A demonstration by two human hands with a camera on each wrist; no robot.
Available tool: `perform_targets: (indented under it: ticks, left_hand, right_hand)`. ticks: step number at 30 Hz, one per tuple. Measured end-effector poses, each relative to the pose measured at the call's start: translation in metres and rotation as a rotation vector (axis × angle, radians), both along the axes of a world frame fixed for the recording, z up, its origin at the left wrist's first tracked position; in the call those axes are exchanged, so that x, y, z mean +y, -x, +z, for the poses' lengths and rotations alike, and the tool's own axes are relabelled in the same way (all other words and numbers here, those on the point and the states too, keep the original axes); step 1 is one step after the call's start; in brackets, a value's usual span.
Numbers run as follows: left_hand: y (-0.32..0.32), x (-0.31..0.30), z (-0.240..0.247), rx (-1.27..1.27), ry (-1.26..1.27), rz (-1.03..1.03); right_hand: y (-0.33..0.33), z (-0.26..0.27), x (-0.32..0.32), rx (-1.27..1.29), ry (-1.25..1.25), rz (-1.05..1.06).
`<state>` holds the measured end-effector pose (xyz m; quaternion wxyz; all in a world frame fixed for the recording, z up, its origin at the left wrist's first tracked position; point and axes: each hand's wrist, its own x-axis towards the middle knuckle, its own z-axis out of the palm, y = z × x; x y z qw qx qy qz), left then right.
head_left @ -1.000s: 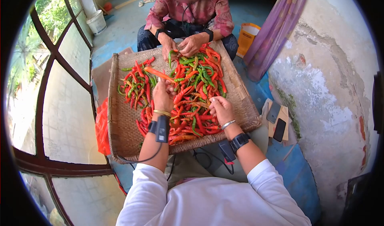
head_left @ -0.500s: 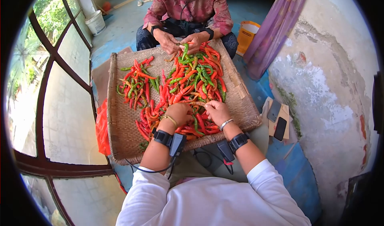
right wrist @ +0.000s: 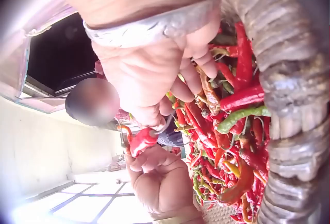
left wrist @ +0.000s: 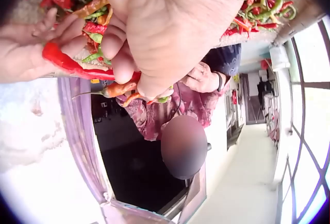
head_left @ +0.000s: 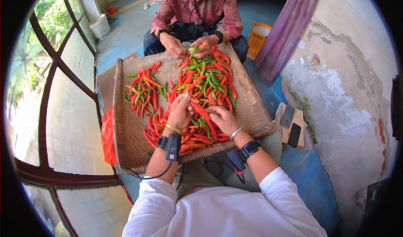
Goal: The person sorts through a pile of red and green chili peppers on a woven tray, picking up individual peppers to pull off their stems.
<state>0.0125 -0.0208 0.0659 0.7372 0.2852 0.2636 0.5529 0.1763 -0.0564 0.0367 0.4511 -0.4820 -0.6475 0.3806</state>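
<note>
A long red chili pepper [head_left: 200, 111] stretches between my two hands, over the pile of red and green chili peppers [head_left: 197, 134]. My left hand [head_left: 179, 112] grips its upper end. In the left wrist view an orange chili pepper [left wrist: 114, 89] with a thin stem also pokes out below the left fingers. My right hand [head_left: 225, 120] has its thumb and fingertips at the lower end of the red pepper. The right wrist view shows a red pepper [right wrist: 142, 141] whose stem meets the right fingertips. The peppers lie in a woven tray [head_left: 130, 140].
A person in a patterned red shirt [head_left: 193, 10] sits opposite, with both hands [head_left: 176, 48] on a green pepper [head_left: 193, 51]. A smaller pepper heap [head_left: 145, 88] lies at the tray's left. Phones [head_left: 294, 135] rest at the right; a red bag [head_left: 108, 136] hangs at the left.
My left hand drops from the upper left into the pile, then comes up with the red pepper. An orange pepper it held earlier now lies on the smaller heap. The right hand shifts slightly.
</note>
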Motion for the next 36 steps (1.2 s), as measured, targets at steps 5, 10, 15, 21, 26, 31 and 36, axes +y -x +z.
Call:
perform_targets:
  ticks: [5, 10, 15, 21, 26, 31, 36]
  left_hand:
    - [-0.005, 0.004, -0.018, -0.065, 0.068, -0.018]
    - [-0.011, 0.003, -0.030, 0.143, 0.090, -0.087]
    - [-0.018, -0.005, -0.025, 0.321, 0.074, -0.242]
    - [-0.004, 0.003, -0.007, 0.199, 0.139, -0.124]
    - [0.025, 0.027, -0.010, -0.380, 0.168, 0.250]
    - [-0.005, 0.014, -0.024, 0.135, 0.085, 0.239]
    - [-0.021, 0.010, -0.029, 0.360, 0.006, 0.251]
  right_hand:
    - [-0.002, 0.018, -0.006, 0.207, 0.405, 0.155]
    - [-0.005, 0.001, -0.001, 0.159, 0.208, 0.033]
    - [-0.005, 0.011, -0.003, 0.252, 0.326, -0.029]
    - [-0.008, 0.015, -0.004, 0.352, 0.449, -0.126]
    - [-0.008, 0.015, -0.003, 0.258, 0.480, -0.131]
    - [-0.004, 0.014, -0.003, 0.185, 0.405, -0.032]
    - [-0.006, 0.015, -0.003, 0.328, 0.342, 0.014]
